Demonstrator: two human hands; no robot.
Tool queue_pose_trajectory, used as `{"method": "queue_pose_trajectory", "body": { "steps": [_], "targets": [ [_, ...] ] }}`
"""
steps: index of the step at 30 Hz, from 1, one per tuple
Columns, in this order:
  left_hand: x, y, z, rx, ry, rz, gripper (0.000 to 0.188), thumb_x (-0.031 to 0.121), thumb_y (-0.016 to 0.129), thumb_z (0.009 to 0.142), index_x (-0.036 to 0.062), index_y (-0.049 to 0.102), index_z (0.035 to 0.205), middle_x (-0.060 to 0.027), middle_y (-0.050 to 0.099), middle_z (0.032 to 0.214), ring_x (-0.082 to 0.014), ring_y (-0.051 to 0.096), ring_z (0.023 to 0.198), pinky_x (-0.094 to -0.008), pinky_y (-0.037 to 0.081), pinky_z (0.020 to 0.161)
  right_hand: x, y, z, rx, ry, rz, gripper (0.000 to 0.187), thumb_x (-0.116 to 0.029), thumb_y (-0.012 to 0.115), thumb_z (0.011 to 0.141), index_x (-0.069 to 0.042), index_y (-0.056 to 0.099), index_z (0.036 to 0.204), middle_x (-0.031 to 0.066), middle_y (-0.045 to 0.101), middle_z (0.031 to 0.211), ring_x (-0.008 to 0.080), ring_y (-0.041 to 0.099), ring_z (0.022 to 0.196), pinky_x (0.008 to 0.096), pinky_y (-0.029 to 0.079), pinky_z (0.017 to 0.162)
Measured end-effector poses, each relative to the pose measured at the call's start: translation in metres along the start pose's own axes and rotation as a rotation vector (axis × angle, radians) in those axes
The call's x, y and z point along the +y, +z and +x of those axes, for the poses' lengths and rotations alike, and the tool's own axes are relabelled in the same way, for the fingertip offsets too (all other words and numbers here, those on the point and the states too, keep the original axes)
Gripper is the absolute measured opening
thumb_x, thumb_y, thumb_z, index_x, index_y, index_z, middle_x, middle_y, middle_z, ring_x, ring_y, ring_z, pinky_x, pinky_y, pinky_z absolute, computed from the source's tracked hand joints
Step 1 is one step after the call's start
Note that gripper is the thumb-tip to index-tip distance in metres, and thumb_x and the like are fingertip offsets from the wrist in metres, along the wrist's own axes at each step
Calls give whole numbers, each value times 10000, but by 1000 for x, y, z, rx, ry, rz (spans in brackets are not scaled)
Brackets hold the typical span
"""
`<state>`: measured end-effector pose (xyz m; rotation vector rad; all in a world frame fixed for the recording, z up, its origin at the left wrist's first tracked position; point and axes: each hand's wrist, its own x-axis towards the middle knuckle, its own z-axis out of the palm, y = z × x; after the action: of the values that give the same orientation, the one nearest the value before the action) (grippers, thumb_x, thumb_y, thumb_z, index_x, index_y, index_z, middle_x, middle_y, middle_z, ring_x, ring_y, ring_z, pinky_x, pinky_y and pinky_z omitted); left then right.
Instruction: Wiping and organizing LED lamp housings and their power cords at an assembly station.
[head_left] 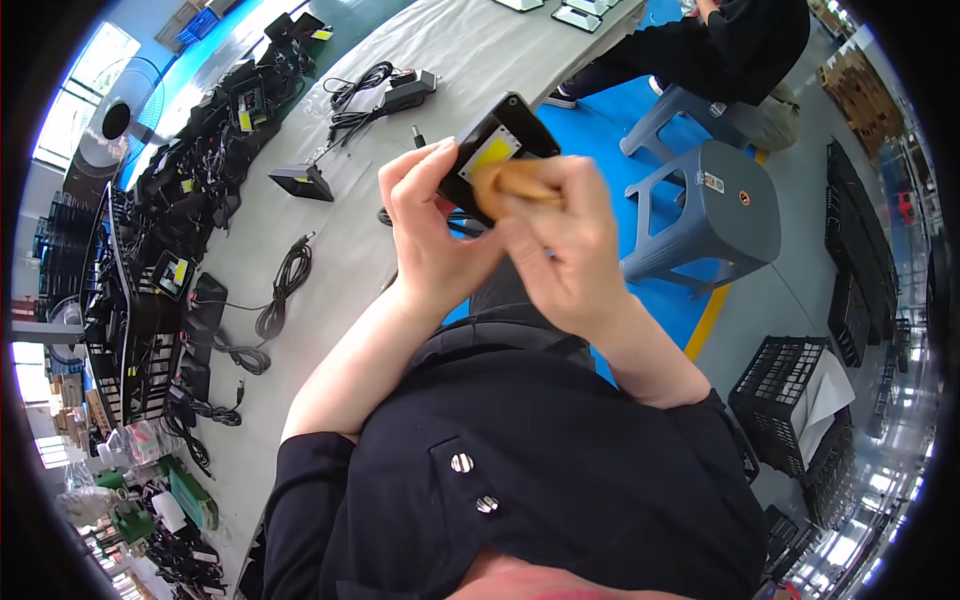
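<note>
My left hand grips a black rectangular device by its left side, with the fingers behind and along its edge. A yellow and white label shows on the device's face, which is tilted. In my right hand is a bunched tan cloth, pressed against the lower part of the device and covering some of the label. The cloth and right fingers are smeared by motion. Just left of the device, a cable's plug end lies on the table.
The grey-covered table carries a power adapter, a small black screen device and coiled cables. Black devices and cables pile up at the far left. Grey stools and a black crate stand right; another person sits beyond.
</note>
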<state>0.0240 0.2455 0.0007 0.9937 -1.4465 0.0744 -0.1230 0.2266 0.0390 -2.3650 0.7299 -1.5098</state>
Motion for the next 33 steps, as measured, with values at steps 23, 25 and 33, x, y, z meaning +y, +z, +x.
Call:
{"method": "queue_pose_trajectory", "body": {
  "steps": [23,25,33],
  "targets": [
    [47,-29,12,60,107,-106,826,31,849,625,41,343,1277,-155,359,1205,-221,504,1075,-288,547,761,-26,-21,17,135,-129,112,279,-168,727,762,-35,676,1002,101,513,938,244,511,824,327,426,688],
    [48,-34,13,20,118,-43,830,10,848,613,36,340,1269,-157,360,1202,-230,523,1055,-277,562,736,-22,-21,14,241,270,448,352,-150,699,829,25,630,1126,68,484,932,169,477,862,269,432,670],
    [51,-40,24,-476,174,72,881,505,758,696,27,397,1342,-210,506,1261,-349,575,1076,-427,498,860,20,-36,-25,-19,844,898,217,-142,536,952,56,624,929,25,554,976,75,588,767,206,465,642]
  ]
}}
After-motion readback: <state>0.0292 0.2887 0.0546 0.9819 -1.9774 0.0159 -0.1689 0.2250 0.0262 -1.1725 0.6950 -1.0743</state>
